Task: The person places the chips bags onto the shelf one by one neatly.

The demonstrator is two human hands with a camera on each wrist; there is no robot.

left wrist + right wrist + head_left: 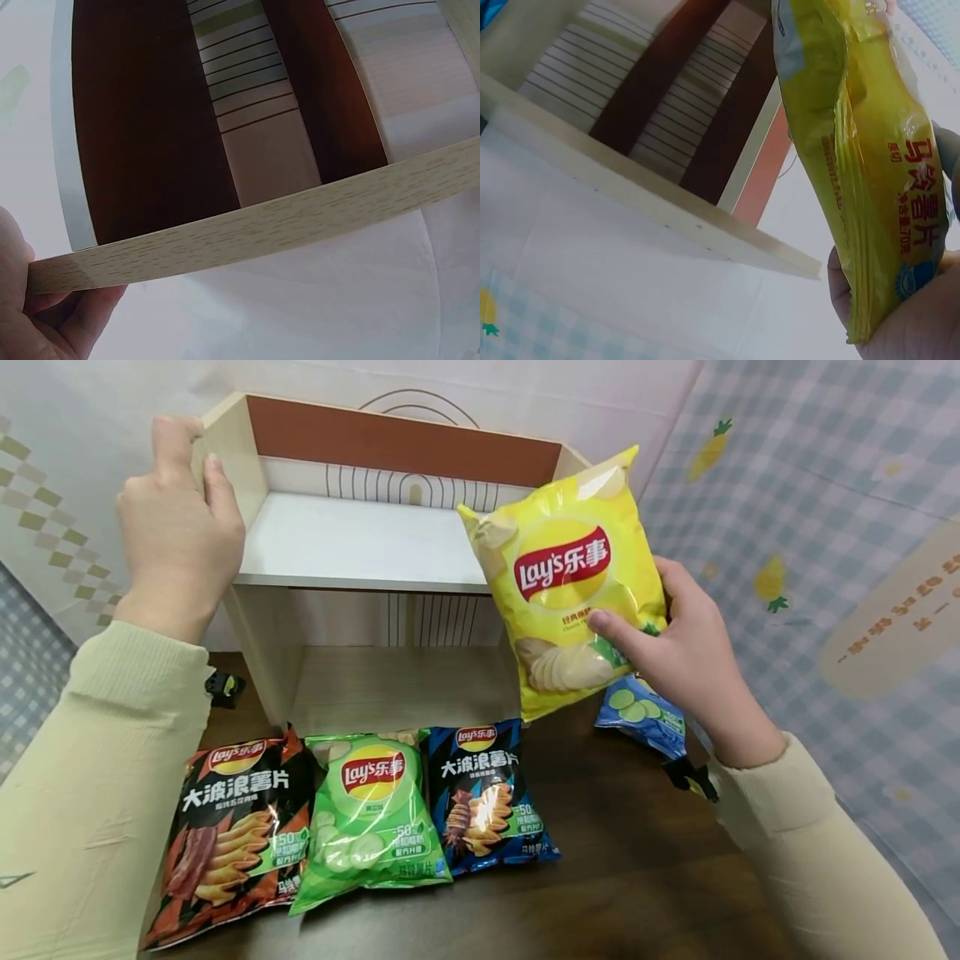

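My right hand (693, 652) holds a yellow Lay's chip bag (566, 647) by its lower right side, thumb across the front. The bag is tilted and hangs before the right part of a small two-tier wooden shelf (360, 539). From the right wrist view, the yellow bag's (877, 165) crimped seam and side print show. At the upper left, my left hand (180, 527) grips the top of the shelf's left side panel. In the left wrist view its fingers (94, 315) curl round the panel's edge (247, 232).
On the dark table (622, 860) before the shelf lie a red-and-black chip bag (236, 827), a green one (371, 827) and a dark blue one (487, 802). A lighter blue bag (645, 714) lies right, partly hidden by the right hand. Patterned cloth (810, 568) hangs alongside.
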